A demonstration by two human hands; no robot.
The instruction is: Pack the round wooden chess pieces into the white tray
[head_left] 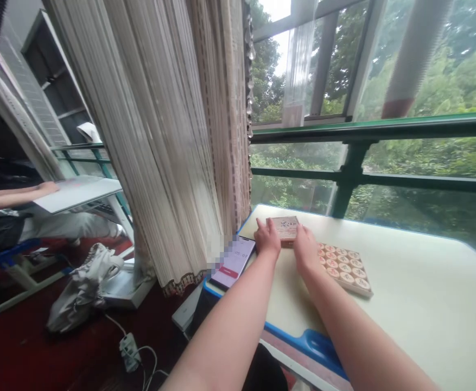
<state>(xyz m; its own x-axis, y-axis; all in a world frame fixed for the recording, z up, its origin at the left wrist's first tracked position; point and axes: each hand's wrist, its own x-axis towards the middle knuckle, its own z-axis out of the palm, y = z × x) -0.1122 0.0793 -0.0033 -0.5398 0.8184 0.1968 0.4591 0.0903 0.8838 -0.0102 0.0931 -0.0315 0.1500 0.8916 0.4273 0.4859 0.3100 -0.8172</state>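
Note:
On the pale desk (417,271), a flat box with printed characters on its top (285,223) lies between my two hands. My left hand (267,239) grips its left side, the index finger sticking out. From the right, my right hand (305,248) holds the box's other side. Just right of that hand is a tray of round Chinese chess pieces (346,266), set in rows with red and dark characters. My right hand and forearm hide the tray's left end. A phone (233,263) with a lit screen rests left of my left forearm.
A long curtain (172,136) hangs at the desk's left edge. Behind the desk runs a green railing (384,127) before windows. At far left, a person's hand (47,187) rests on another table (87,194). A bag (85,288) and a power strip (129,352) lie on the floor.

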